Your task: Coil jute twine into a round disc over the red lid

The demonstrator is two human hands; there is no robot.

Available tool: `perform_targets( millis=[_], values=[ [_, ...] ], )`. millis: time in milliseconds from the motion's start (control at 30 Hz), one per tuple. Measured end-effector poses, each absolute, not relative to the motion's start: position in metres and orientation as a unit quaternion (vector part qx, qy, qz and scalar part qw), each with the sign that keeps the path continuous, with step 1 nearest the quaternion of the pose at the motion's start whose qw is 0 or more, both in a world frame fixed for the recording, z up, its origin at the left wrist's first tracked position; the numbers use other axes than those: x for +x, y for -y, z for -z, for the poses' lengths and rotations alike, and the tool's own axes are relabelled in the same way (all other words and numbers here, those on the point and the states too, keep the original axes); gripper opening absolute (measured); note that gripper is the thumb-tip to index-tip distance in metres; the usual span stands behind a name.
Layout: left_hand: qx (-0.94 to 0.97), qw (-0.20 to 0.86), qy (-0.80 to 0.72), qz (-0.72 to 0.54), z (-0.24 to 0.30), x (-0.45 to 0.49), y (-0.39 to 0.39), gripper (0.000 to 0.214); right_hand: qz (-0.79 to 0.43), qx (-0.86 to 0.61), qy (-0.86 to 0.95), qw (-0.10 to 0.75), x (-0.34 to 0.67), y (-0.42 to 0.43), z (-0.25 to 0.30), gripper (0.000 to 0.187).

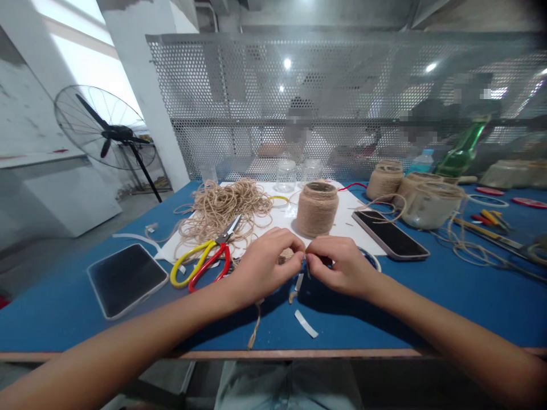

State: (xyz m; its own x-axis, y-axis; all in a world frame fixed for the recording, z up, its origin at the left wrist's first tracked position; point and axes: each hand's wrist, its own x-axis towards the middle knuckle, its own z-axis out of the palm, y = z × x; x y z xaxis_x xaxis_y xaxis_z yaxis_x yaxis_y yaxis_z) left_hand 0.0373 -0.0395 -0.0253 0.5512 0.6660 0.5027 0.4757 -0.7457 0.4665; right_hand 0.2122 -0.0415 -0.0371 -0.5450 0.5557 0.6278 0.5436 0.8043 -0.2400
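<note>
My left hand and my right hand meet at the table's front middle, fingers pinched together over a small piece wound with jute twine. A loose twine end hangs down from under my left hand toward the table edge. What exactly the right fingers pinch is too small to name. A jar wrapped in twine stands just behind my hands on a white sheet. A tangled heap of twine lies behind my left hand, with yellow-and-red scissors at its near side.
A dark phone lies at the left and another phone at the right. Further twine-wrapped jars, a green bottle and small tools sit at the back right. Clear glass jars stand by a perforated metal screen. A floor fan stands left.
</note>
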Motion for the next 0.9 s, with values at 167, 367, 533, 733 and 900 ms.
perform_targets(
  millis=[167,367,533,733,900],
  values=[
    [0.868,0.171,-0.322,-0.337,0.0234,0.0356,0.0387,0.007,0.018,-0.290,0.892,0.347,0.2155,0.0389,0.0356,0.011],
    [0.859,0.183,-0.330,-0.346,0.0217,0.0352,0.0359,0.009,-0.009,-0.308,0.886,0.347,0.2162,0.0397,0.0363,0.006],
    [0.863,0.159,-0.330,-0.348,0.0219,0.0354,0.0368,0.008,-0.080,-0.332,0.869,0.358,0.2141,0.0410,0.0352,0.010],
    [0.861,0.182,-0.324,-0.346,0.0190,0.0334,0.0374,0.011,-0.176,-0.319,0.861,0.355,0.2154,0.0393,0.0312,0.019],
    [0.861,0.199,-0.319,-0.343,0.0179,0.0331,0.0354,0.010,-0.159,-0.319,0.870,0.342,0.2175,0.0383,0.0308,0.014]
  ],
)
